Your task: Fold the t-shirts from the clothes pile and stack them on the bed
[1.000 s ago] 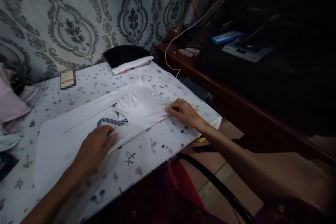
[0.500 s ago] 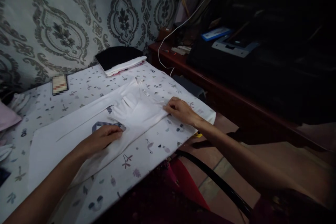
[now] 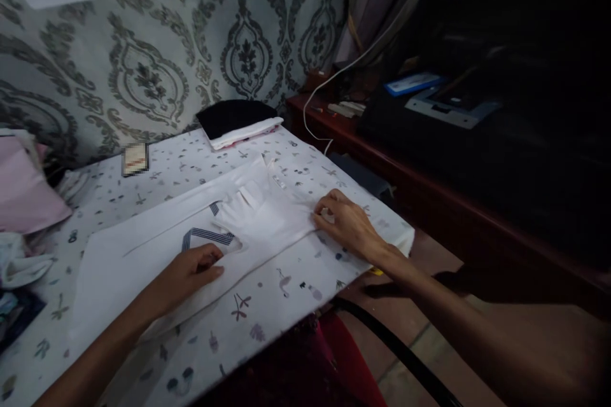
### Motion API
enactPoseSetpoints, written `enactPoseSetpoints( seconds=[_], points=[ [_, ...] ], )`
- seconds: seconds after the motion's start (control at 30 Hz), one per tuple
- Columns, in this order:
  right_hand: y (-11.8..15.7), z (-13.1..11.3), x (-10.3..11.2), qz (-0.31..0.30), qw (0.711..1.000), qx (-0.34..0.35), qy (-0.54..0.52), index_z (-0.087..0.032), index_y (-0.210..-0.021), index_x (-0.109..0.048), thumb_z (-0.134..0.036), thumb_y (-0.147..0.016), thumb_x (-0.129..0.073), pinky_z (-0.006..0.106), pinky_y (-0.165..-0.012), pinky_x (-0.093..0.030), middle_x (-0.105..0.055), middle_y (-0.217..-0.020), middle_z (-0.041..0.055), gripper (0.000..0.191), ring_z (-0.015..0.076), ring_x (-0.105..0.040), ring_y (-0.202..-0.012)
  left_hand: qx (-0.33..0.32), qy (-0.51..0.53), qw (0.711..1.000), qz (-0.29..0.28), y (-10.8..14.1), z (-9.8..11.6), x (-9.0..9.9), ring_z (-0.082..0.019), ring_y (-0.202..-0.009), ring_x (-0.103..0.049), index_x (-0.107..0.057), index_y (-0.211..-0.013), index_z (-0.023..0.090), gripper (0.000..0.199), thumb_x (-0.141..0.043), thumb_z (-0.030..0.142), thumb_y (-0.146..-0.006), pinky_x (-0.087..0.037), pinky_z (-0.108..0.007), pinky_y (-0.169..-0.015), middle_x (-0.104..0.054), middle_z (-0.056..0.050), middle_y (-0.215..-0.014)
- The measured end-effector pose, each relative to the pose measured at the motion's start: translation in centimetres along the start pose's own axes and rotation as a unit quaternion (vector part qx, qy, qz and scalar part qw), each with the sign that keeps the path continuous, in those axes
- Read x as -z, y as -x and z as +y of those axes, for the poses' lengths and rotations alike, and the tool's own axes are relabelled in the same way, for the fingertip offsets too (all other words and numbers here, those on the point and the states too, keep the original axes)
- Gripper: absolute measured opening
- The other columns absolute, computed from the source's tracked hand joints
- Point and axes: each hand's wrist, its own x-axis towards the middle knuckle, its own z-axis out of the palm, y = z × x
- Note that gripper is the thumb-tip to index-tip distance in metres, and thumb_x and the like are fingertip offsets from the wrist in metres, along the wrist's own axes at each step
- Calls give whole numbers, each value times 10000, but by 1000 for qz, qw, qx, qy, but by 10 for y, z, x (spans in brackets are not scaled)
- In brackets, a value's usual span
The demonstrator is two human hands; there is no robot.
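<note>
A white shirt (image 3: 281, 222) with navy striped trim lies partly folded and creased on the table. My right hand (image 3: 346, 226) is at its right end, with thumb and curled fingers closed on the edge of the cloth. Over the near side, beside the striped trim, rests my left hand (image 3: 193, 273). Its fingers are bent and the thumb stands apart from them, with no cloth visibly gripped between.
A printed sheet (image 3: 258, 331) covers the table. Folded clothes with a black piece on top (image 3: 238, 117) lie at the back. A small blurred card-like item (image 3: 135, 159) is near the wall. Pink cloth (image 3: 28, 184) lies left; a dark red wooden desk (image 3: 429, 197) stands right.
The view has shifted, so everything sits farther right and slightly lower. My left thumb has parted from the fingers. The right fingers look more arched at the shirt's edge.
</note>
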Motion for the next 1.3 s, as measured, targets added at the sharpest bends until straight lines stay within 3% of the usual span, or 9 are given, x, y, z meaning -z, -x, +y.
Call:
enactPoseSetpoints(
  seconds=[0.1,0.23,0.4,0.57,0.77,0.97,1.07,1.17,1.3],
  points=[
    [-11,-24,-8,18,994,107,-13,-222,-956,-651,-281,-931,-504,368,-775,-515,-635,-1047,90,160,227,-631,-898,2,-10,1000,7,19,-4,2,-253,-928,-638,-620,-979,230,367,-503,571,-907,-487,-343,-807,-707,-49,-1004],
    [-42,-58,-37,-92,959,267,-24,-208,-1106,-666,-328,-962,-509,439,-1006,-495,-616,-1315,134,245,284,-568,-1237,17,-40,999,21,40,-16,15,-235,-909,-618,-632,-989,230,350,-539,550,-884,-464,-308,-784,-692,-39,-988],
    [-66,-65,-86,-88,948,305,13,-220,-1341,-590,-398,-941,-577,558,-1135,-372,-505,-1508,144,437,347,-449,-1400,87,-39,995,40,84,-52,49,-173,-724,-541,-634,-910,207,360,-670,534,-762,-408,-260,-668,-611,4,-781],
    [-67,-52,-101,-47,944,323,56,-266,-1429,-522,-493,-993,-439,546,-1142,-365,-470,-1544,112,499,317,-450,-1408,142,60,986,59,134,-85,68,-125,-592,-464,-623,-794,188,413,-712,581,-703,-342,-234,-560,-519,33,-628],
    [-65,-54,-99,-56,940,328,77,-262,-1458,-495,-495,-997,-410,533,-1137,-384,-457,-1553,116,524,319,-440,-1417,131,96,973,167,147,-91,48,-127,-600,-473,-638,-910,184,429,-622,596,-790,-367,-244,-564,-528,31,-655],
    [-68,-53,-100,-54,940,328,79,-270,-1457,-503,-503,-988,-409,534,-1130,-396,-473,-1542,110,532,319,-450,-1411,169,-56,938,298,139,-75,7,-163,-631,-480,-587,-1103,227,378,-557,514,-858,-331,-276,-609,-502,50,-642],
    [-67,-52,-100,-50,940,330,73,-281,-1454,-508,-509,-983,-410,535,-1125,-403,-485,-1534,103,532,327,-460,-1402,161,-76,932,315,143,-76,0,-158,-616,-456,-549,-1158,246,328,-472,461,-922,-329,-278,-628,-456,65,-624],
    [-66,-52,-100,-48,941,328,70,-274,-1445,-519,-519,-984,-399,538,-1126,-397,-492,-1527,110,536,336,-459,-1401,121,-18,944,306,155,-80,1,-139,-573,-386,-499,-1227,233,374,-387,468,-959,-321,-260,-605,-376,83,-604],
    [-67,-51,-101,-45,940,330,67,-269,-1436,-525,-542,-982,-387,538,-1122,-397,-494,-1524,119,547,333,-464,-1398,117,44,956,266,169,-80,-1,-140,-634,-418,-465,-1248,227,448,-503,501,-895,-346,-255,-622,-441,70,-686]
  ],
)
